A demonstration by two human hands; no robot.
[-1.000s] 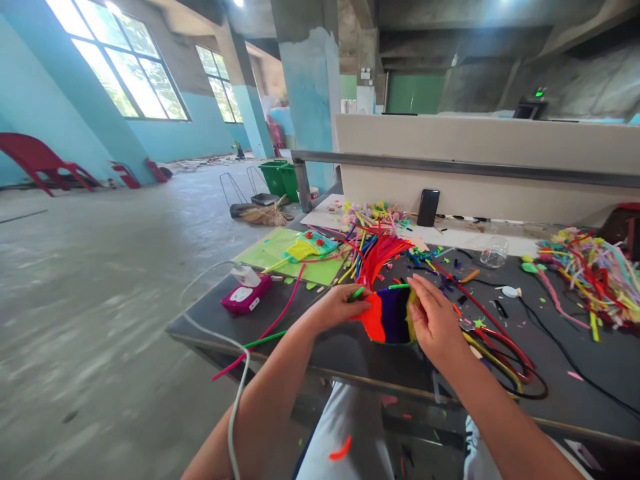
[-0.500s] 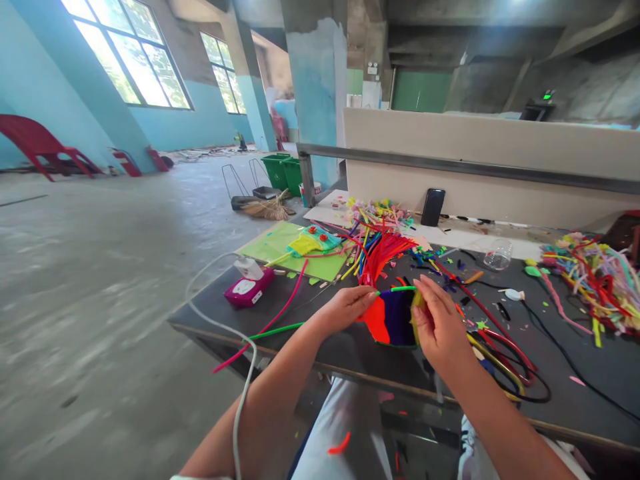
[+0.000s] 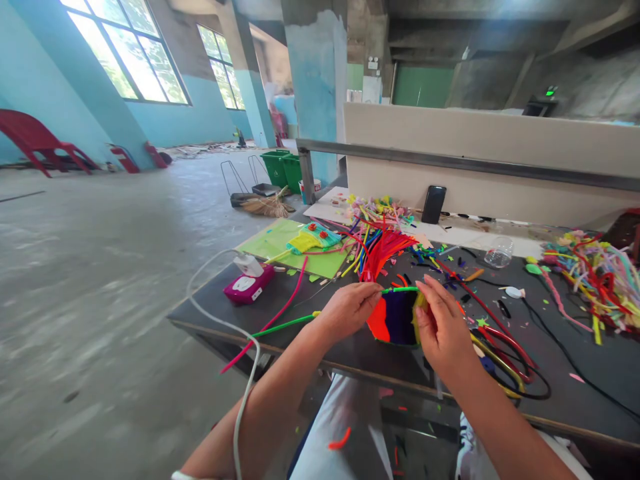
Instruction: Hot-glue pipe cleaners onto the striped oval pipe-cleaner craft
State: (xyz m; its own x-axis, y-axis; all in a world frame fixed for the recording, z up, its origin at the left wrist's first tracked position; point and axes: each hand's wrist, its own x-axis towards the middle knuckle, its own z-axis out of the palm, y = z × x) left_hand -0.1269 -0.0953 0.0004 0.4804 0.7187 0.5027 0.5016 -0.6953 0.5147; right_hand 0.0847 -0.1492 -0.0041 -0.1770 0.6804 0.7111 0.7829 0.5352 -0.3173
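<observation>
Between my hands is a small craft piece (image 3: 400, 319) with orange, dark blue and yellow sections, held just above the table's front edge. A green pipe cleaner (image 3: 399, 290) runs along its top edge. My left hand (image 3: 353, 307) is closed in a pinch at the top left corner, on the end of the green pipe cleaner. At the right side my right hand (image 3: 440, 323) grips the yellow edge, thumb in front and fingers behind. Just beyond the piece lies a bundle of red pipe cleaners (image 3: 387, 250).
On the dark table (image 3: 575, 410), a green board (image 3: 260, 239) carries a yellow and turquoise craft piece (image 3: 314, 238). A purple power socket (image 3: 247, 287) trails a white cable across my left forearm. A phone (image 3: 433, 204) leans at the back; tangled pipe cleaners (image 3: 600, 277) lie right.
My left hand has shifted slightly right along the top edge, and the piece has moved a little with it. A yellow-tipped green stem beside my left forearm shows more.
</observation>
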